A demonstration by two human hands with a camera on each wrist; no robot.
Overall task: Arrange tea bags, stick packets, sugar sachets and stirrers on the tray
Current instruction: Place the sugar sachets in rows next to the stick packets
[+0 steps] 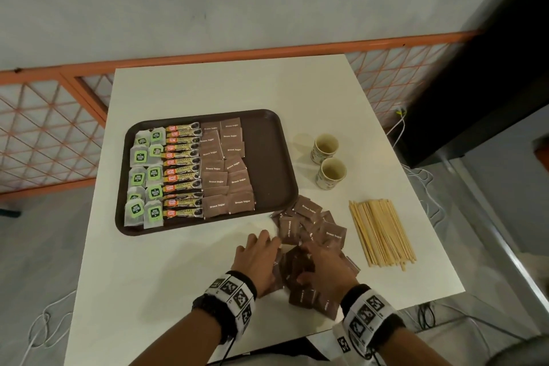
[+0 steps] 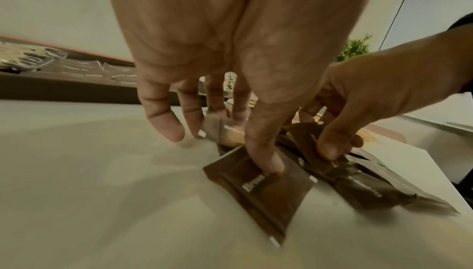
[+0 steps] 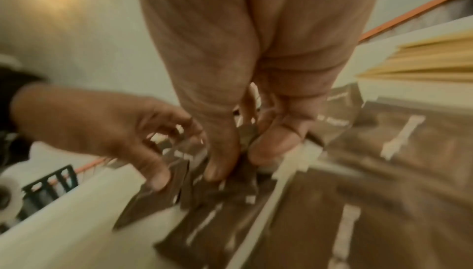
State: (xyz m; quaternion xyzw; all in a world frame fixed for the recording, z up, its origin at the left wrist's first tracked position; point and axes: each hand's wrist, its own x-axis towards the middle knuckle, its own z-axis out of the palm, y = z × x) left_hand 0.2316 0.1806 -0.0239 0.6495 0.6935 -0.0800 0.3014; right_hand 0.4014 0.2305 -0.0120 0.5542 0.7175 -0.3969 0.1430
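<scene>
A dark brown tray [image 1: 267, 157] holds rows of green-labelled tea bags [image 1: 145, 178], orange stick packets [image 1: 182, 172] and brown sugar sachets [image 1: 227, 169]; its right strip is bare. A loose pile of brown sugar sachets [image 1: 315, 226] lies on the table right of the tray's near corner. Both hands are on the pile's near part. My left hand [image 1: 267, 244] spreads over it, thumb pressing a flat sachet [image 2: 263, 188]. My right hand [image 1: 309, 258] pinches a sachet [image 3: 243, 172] between thumb and fingertips. Wooden stirrers [image 1: 381, 232] lie bundled to the right.
Two paper cups [image 1: 325, 147] [image 1: 331, 172] stand right of the tray, behind the stirrers. The white table [image 1: 208, 89] ends close behind the tray and just right of the stirrers. An orange lattice railing [image 1: 44, 134] runs behind it.
</scene>
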